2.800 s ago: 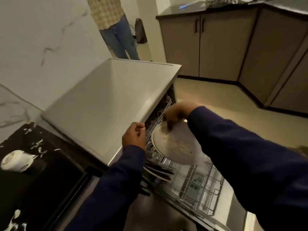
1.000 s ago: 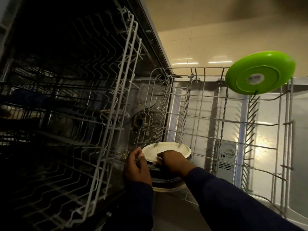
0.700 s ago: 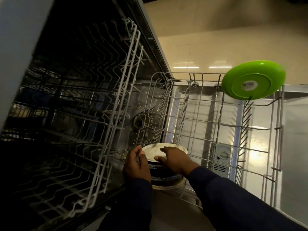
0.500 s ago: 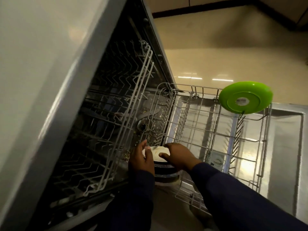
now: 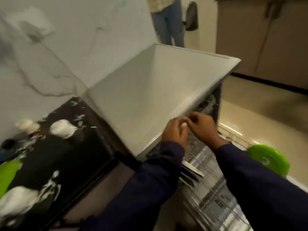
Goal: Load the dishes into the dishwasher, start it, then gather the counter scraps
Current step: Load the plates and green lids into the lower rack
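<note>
Head cam's blurry, but both hands, left hand (image 5: 175, 132) and right hand (image 5: 202, 129), look empty at the dishwasher (image 5: 150, 100) front, green plate (image 5: 268, 160) racked below it, dishes (image 5: 61, 128) and scraps waiting on the counter (image 5: 55, 152) beside it.

The dishwasher (image 5: 150, 100) is a grey box with a flat top, its door down and its wire lower rack (image 5: 215, 194) pulled out to the right. A green plate (image 5: 270, 159) stands on edge at the rack's far right. Dark and pale plates (image 5: 191, 172) lean on edge at the rack's near left end. White scraps (image 5: 61, 128) lie scattered on the black desk (image 5: 55, 157) at left, blurred.
</note>
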`<state>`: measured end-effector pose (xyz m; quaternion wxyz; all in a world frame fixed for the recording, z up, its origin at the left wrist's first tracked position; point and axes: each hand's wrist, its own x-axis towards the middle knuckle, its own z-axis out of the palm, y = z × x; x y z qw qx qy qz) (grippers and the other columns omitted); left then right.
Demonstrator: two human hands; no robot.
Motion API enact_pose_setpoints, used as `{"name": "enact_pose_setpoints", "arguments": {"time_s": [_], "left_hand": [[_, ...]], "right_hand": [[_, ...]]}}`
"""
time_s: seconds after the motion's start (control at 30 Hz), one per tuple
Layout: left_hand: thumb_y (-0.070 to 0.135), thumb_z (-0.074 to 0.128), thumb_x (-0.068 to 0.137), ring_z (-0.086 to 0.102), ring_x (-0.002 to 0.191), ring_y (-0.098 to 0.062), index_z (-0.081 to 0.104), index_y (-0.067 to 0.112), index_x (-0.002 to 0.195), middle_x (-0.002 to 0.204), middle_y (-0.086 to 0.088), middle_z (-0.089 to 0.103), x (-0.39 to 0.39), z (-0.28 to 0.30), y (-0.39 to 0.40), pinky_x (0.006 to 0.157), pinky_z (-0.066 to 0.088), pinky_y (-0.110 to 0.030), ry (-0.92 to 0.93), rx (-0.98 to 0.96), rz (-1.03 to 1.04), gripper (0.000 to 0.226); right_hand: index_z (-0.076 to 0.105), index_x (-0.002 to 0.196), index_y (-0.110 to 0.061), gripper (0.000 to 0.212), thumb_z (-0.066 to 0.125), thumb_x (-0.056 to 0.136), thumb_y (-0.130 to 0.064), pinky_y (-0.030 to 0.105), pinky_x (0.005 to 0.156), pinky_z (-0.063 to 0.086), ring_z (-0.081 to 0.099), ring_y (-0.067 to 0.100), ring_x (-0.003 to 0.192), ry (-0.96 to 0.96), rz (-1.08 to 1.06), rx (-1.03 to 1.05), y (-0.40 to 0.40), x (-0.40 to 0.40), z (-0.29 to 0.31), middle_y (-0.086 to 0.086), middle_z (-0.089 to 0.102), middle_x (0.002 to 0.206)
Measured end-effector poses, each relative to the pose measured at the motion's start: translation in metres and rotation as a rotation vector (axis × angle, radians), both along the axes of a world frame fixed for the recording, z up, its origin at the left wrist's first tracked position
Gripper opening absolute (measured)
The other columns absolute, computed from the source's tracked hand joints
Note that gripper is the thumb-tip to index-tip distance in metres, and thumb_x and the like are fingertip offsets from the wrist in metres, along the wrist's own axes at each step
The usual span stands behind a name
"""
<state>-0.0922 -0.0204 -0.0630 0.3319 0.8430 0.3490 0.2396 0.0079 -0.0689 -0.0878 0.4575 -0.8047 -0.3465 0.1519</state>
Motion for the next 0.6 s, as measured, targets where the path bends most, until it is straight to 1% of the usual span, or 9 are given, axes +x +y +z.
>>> {"name": "enact_pose_setpoints", "arguments": {"time_s": [0.07,0.1,0.17,0.3,0.37,0.43,0.53,0.6], "left_hand": [[0.024,0.045,0.09,0.056,0.111,-0.026,0.059,0.005,0.116,0.118,-0.012,0.061,-0.023,0.03,0.017,0.093,0.033,-0.018,0.003,0.057,0.022,0.035],[0.02,0.047,0.092,0.052,0.117,-0.023,0.056,0.008,0.121,0.124,-0.01,0.058,-0.032,0.043,0.023,0.096,0.031,-0.017,0.004,0.078,0.039,0.033],[0.019,0.047,0.093,0.047,0.122,-0.019,0.05,0.011,0.127,0.13,-0.006,0.053,-0.059,0.068,0.04,0.099,0.031,-0.018,-0.022,0.107,0.108,0.035],[0.02,0.048,0.093,0.045,0.123,-0.02,0.047,0.011,0.13,0.133,-0.008,0.049,-0.125,0.107,0.078,0.101,0.03,-0.021,-0.048,0.163,0.236,0.039],[0.02,0.049,0.092,0.047,0.121,-0.023,0.048,0.009,0.13,0.131,-0.011,0.05,-0.166,0.117,0.098,0.102,0.031,-0.024,-0.064,0.161,0.321,0.039],[0.024,0.049,0.091,0.047,0.121,-0.025,0.049,0.009,0.129,0.13,-0.012,0.052,-0.206,0.126,0.117,0.103,0.032,-0.028,-0.081,0.156,0.386,0.041],[0.023,0.048,0.092,0.046,0.122,-0.025,0.046,0.011,0.132,0.132,-0.012,0.049,-0.279,0.137,0.147,0.102,0.032,-0.027,-0.081,0.16,0.478,0.041],[0.022,0.048,0.093,0.045,0.123,-0.024,0.044,0.014,0.133,0.135,-0.011,0.047,-0.313,0.145,0.157,0.102,0.032,-0.027,-0.062,0.161,0.521,0.042]], "right_hand": [[0.07,0.097,-0.011,0.02,0.06,0.089,-0.027,0.024,0.075,0.045,0.065,0.016,0.083,-0.024,0.022,0.071,0.018,-0.012,0.035,0.002,0.069,0.087],[0.069,0.098,-0.011,0.02,0.061,0.089,-0.026,0.024,0.077,0.046,0.064,0.016,0.084,-0.032,0.042,0.1,0.026,-0.018,0.049,0.002,0.069,0.088],[0.069,0.099,-0.01,0.02,0.061,0.09,-0.026,0.024,0.078,0.045,0.062,0.014,0.084,-0.067,0.107,0.137,0.048,-0.039,0.078,0.004,0.07,0.094],[0.067,0.105,-0.014,0.024,0.058,0.091,-0.031,0.022,0.077,0.04,0.058,0.011,0.082,-0.141,0.215,0.142,0.095,-0.092,0.118,0.003,0.069,0.102],[0.066,0.107,-0.014,0.025,0.058,0.091,-0.03,0.022,0.077,0.039,0.059,0.012,0.084,-0.146,0.261,0.152,0.119,-0.125,0.128,0.002,0.069,0.104],[0.066,0.108,-0.015,0.024,0.058,0.091,-0.03,0.021,0.078,0.038,0.062,0.014,0.087,-0.157,0.299,0.167,0.141,-0.159,0.138,0.002,0.069,0.106],[0.065,0.108,-0.016,0.022,0.057,0.091,-0.028,0.021,0.078,0.037,0.059,0.012,0.084,-0.167,0.397,0.187,0.18,-0.23,0.151,0.003,0.068,0.105],[0.065,0.109,-0.012,0.023,0.058,0.091,-0.025,0.022,0.079,0.039,0.061,0.016,0.087,-0.153,0.425,0.197,0.195,-0.264,0.159,0.007,0.068,0.103]]}}
